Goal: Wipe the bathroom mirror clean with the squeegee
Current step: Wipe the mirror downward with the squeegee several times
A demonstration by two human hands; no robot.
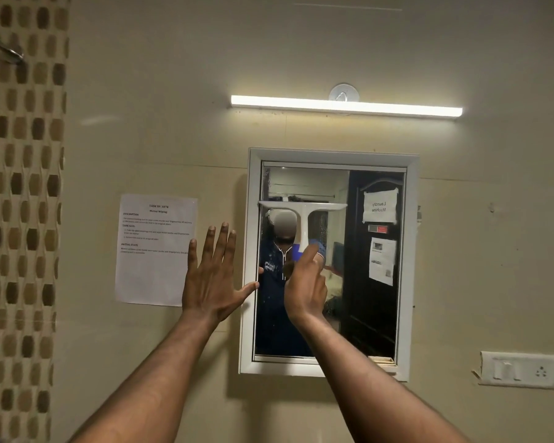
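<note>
A white-framed mirror (410, 251) hangs on the beige wall. Its glass shows water specks on the left side. My right hand (306, 287) grips the handle of a white T-shaped squeegee (303, 215). The squeegee's blade lies level against the upper left part of the glass. My left hand (211, 276) is spread flat on the wall just left of the mirror, with its thumb touching the frame's left edge. The mirror reflects a person, a dark door and papers.
A printed task sheet (155, 247) is taped to the wall left of the mirror. A lit tube light (346, 106) runs above it. A switch and socket plate (520, 369) sits at the lower right. Mosaic tiles (20, 219) cover the far left.
</note>
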